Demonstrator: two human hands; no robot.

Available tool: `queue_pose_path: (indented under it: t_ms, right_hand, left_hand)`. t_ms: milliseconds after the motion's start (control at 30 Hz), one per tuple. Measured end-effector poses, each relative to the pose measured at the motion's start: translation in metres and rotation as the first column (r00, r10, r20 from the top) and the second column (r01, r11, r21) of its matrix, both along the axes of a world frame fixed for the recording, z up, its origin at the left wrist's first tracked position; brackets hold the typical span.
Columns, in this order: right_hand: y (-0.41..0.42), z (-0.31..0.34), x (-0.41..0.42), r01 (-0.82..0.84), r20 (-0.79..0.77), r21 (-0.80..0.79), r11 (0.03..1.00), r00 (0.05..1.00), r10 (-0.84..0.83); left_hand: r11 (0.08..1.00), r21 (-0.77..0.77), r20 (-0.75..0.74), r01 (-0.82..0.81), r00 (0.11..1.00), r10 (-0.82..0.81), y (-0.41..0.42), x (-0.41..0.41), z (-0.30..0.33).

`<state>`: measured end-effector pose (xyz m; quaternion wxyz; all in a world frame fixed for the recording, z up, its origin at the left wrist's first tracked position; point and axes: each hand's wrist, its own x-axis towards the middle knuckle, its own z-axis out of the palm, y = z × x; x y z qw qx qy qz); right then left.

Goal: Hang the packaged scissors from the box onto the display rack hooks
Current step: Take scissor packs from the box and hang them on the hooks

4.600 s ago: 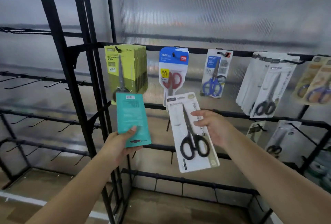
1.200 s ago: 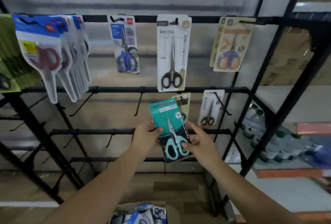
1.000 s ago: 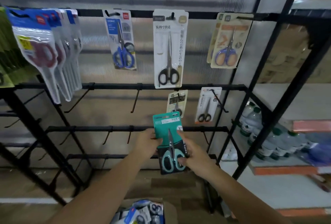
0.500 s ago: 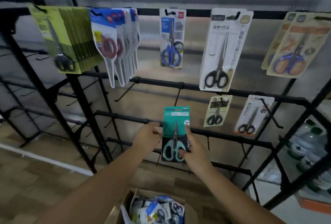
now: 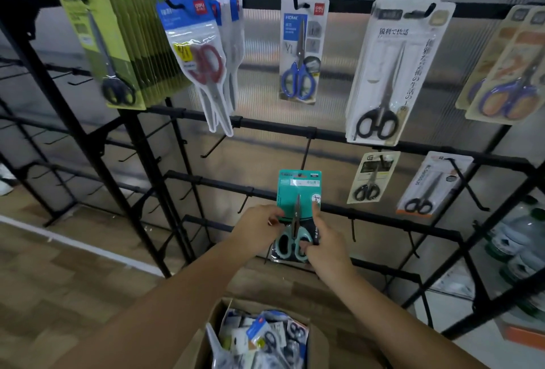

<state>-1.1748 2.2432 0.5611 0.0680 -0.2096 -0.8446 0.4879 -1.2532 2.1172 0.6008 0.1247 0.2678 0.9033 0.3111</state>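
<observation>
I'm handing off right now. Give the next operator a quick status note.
Left hand pinches the left edge of the teal scissors pack; right hand grips its lower right.
The pack's hang hole sits at the tip of a second-row hook; whether it is seated cannot be told.
Done: several packs hang on the top two rows.
Left: seat this pack, then empty the box, which holds more packs.
</observation>
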Motion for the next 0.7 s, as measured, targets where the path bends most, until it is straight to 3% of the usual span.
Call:
queue_pose_path:
  t_ms: [167,533,700]
  right_hand:
    - [-0.001,0.0,-0.002,-0.005,-0.026,0.003,1.0,1.0,0.005]
    - [-0.008,0.007,0.003,0.02,-0.156,-0.18,0.983,0.987,-0.048]
    - [-0.008,0.015,-0.005,0.015,-0.16,-0.151,0.988,0.986,-0.039]
  left_hand:
    - [1.0,0.0,0.015,-0.008,1.0,0.008,-0.001,-0.003,-0.005]
    - [0.993,0.097,-0.001,-0.069,0.998,0.069,-0.007,-0.002,-0.011]
    - [0.988,0.138,-0.014,-0.065,0.998,0.068,-0.002,-0.006,-0.007]
